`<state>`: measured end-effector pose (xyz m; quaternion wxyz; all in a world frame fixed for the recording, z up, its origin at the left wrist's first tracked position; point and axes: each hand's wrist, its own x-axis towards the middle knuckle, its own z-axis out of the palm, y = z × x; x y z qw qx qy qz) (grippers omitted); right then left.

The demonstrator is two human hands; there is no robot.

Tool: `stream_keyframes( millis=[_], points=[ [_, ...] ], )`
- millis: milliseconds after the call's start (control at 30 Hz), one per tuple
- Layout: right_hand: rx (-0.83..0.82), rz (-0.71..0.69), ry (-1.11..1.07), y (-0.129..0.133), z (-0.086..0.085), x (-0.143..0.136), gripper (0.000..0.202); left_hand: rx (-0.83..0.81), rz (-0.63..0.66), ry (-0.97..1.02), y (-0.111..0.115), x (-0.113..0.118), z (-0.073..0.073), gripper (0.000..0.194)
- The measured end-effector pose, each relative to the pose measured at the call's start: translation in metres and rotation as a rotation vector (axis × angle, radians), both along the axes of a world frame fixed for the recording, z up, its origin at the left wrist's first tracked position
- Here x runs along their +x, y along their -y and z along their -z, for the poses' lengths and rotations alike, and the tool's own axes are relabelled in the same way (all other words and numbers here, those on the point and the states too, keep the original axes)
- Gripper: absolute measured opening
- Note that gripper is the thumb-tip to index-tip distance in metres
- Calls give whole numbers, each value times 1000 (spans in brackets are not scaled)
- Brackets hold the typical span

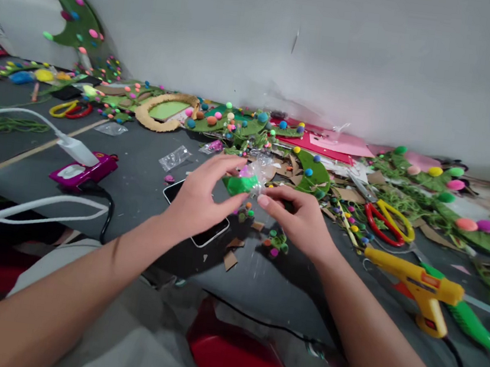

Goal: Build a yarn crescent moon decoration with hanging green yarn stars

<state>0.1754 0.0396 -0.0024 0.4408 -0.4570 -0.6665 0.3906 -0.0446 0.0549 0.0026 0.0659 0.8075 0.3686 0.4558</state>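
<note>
Between my hands, above the table, is a small see-through plastic packet with shiny green and some purple stuff showing in it; what exactly it is I cannot make out. My left hand grips the green part between thumb and fingers. At the packet's lower right edge, the thumb and forefinger of my right hand pinch the plastic. A phone lies partly hidden under my left hand. Small clusters of coloured pom-poms on green pieces and brown cardboard scraps lie below my hands.
To the right lie a yellow glue gun, a green-handled cutter and red-and-yellow scissors. A purple socket block with cables stands left. Behind are a tan ring, pom-pom-covered green crescents and the wall.
</note>
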Motion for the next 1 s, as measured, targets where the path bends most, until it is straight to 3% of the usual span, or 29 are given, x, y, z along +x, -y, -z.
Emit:
stream_keyframes(
  millis=[133,467,800,1000],
  points=[
    [28,-90,24,-1,2,2,31,-103,25,14,15,12,4,48],
    [-17,-131,104,-7,2,8,29,-583,116,-10,4,-4,-3,49],
    [-59,-96,90,-8,4,8,27,-684,126,-63,6,-4,-4,48],
    [-117,-78,-75,-7,3,8,22,-799,162,64,7,0,-7,42]
  ],
)
